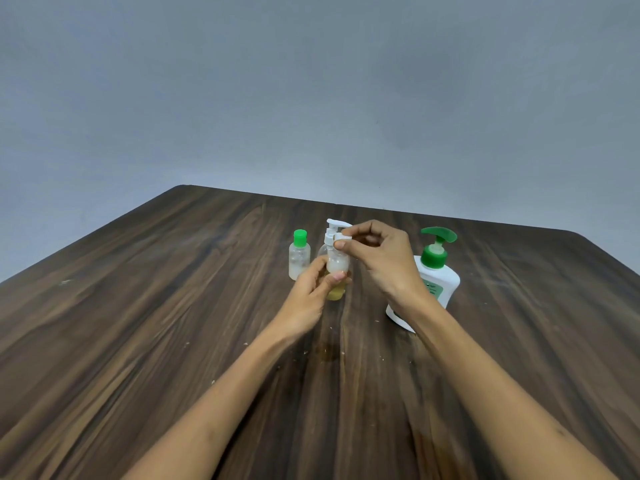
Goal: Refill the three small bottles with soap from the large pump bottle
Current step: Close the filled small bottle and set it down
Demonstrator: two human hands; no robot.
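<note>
Head view. Left hand (313, 289) wraps the lower body of a small clear bottle (336, 268) held mid-desk, just in front of a white-pump bottle (333, 233); some yellowish liquid shows below the fingers. Right hand (375, 254) pinches that bottle's white cap (343, 241) between thumb and forefinger. Green-capped small bottle (299, 254) stands just left, untouched. Large pump bottle (433, 278) stands to the right, behind the right wrist, on the wooden desk (173, 306).

Likely step: working the cap. Advice: keep the left grip low and firm, bottle upright, twist with fingertips only, avoid nudging the pump bottle behind.
</note>
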